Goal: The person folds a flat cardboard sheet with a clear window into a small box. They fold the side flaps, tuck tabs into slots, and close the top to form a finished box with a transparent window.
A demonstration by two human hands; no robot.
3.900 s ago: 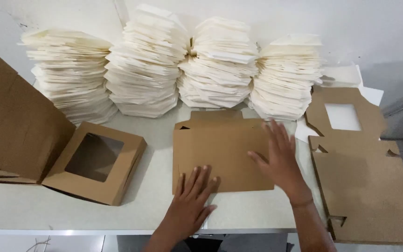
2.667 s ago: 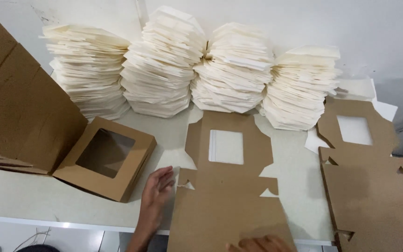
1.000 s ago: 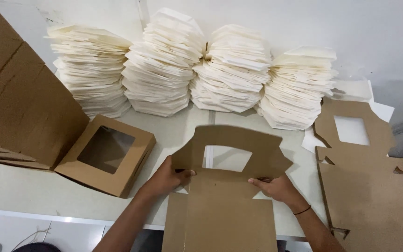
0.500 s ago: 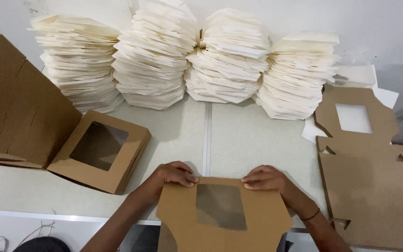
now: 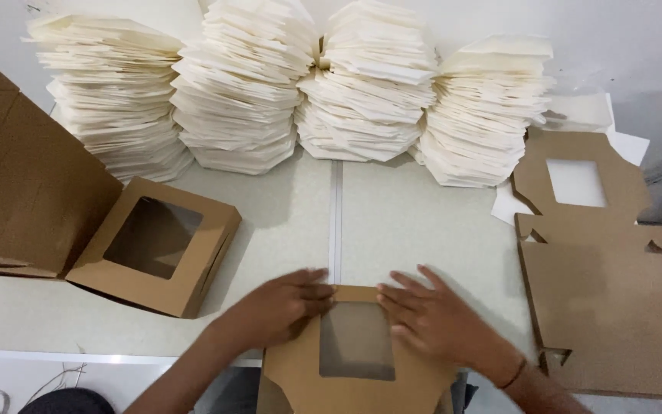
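Observation:
A brown cardboard box blank with a square window (image 5: pixel 354 349) lies folded at the near edge of the table. My left hand (image 5: pixel 281 303) presses flat on its upper left corner. My right hand (image 5: pixel 438 318) presses flat on its right side, fingers spread beside the window. Both hands push down on the cardboard rather than gripping it.
A finished brown window box (image 5: pixel 155 245) sits at the left, beside a stack of brown boxes (image 5: pixel 17 199). Several tall piles of white sheets (image 5: pixel 308 84) line the back wall. Flat brown box blanks (image 5: pixel 607 284) lie stacked at the right on the white table (image 5: pixel 392 215).
The blank was unfolded, then its windowed flap was folded toward me and pulled to the table's near edge. Both hands now press it flat.

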